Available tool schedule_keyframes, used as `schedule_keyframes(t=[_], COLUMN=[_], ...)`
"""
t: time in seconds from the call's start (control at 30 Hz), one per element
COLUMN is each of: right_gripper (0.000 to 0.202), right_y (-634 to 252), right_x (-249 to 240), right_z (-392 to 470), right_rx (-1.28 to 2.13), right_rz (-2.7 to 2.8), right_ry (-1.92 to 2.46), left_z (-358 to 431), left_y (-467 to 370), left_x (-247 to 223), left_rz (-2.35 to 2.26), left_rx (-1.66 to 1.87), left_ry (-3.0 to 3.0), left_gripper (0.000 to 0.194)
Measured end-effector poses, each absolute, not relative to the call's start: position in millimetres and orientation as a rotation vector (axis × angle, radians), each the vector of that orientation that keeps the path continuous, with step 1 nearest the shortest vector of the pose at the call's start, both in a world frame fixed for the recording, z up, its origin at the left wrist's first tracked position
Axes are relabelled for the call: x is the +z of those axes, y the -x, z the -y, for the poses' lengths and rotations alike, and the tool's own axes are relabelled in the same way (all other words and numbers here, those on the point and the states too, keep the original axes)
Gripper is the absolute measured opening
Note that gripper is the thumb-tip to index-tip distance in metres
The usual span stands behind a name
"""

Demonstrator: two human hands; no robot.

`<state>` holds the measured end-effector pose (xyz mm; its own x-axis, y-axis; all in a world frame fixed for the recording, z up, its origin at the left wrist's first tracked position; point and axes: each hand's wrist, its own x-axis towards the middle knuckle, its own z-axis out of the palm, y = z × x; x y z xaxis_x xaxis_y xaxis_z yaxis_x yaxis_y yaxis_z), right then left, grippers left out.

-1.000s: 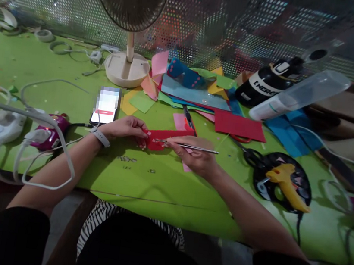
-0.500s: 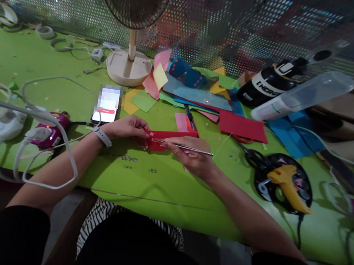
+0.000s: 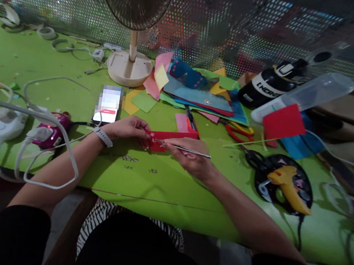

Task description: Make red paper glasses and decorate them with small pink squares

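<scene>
Head camera, single | worn on the person's head | faces forward and down | near: left hand and right hand mid-frame | lap at bottom edge, green tabletop across middle, perforated screen along top, farthest

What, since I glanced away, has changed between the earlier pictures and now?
The red card shifted right, toward the clear bottle, exposing more of the red-and-yellow handles. A pale yellow paper now shows. Nothing was let go: the left hand keeps its grip on the red strip, the right hand on the slim metal tool.
</scene>
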<state>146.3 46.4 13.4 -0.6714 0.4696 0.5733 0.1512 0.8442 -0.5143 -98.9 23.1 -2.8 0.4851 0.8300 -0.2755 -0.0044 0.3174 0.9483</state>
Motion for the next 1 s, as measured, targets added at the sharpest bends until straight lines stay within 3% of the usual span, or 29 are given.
schedule_keyframes(t=[1.0], right_gripper=[0.017], right_y=[-144.2], right_x=[0.9], right_z=[-38.5], right_rx=[0.660], right_rz=[2.148], right_ry=[0.531], left_z=[-24.2], left_y=[99.9], left_x=[-9.1], left_rz=[-0.987], left_rx=[0.638], left_ry=[-1.222], left_gripper=[0.021])
